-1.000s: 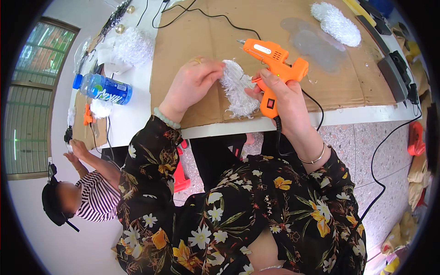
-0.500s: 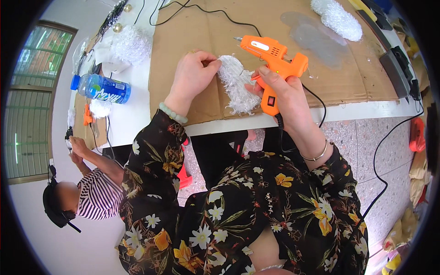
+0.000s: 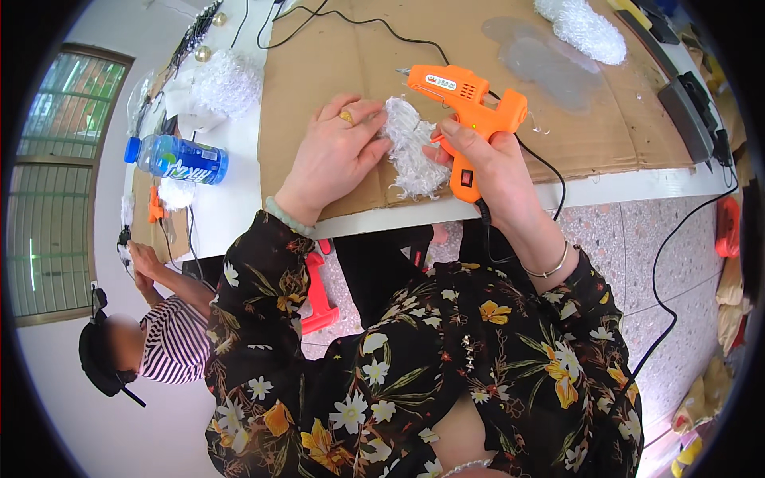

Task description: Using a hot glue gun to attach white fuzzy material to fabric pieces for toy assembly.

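Observation:
An orange glue gun (image 3: 470, 99) with a bare metal nozzle pointing left is gripped by its handle in my right hand (image 3: 498, 163), one finger at the trigger. A shaggy white tinsel piece (image 3: 414, 151) lies on the cardboard between my hands, close under the gun. Along its left edge rests my left hand (image 3: 343, 151), fingers stretched out and a little apart, the tips at or touching the strands. Nothing shows in that hand.
A cardboard sheet (image 3: 319, 64) covers the white table (image 3: 239, 143). At left stand a blue-capped bottle (image 3: 179, 158) and white tinsel (image 3: 227, 84); more white tinsel (image 3: 590, 36) lies far right. Black cords cross the board. Another person (image 3: 171, 334) works at left beside an orange glue gun (image 3: 155, 205).
My left hand has gone from a pinch at the tinsel piece's upper left edge to outstretched fingers beside it. The glue gun has shifted slightly left.

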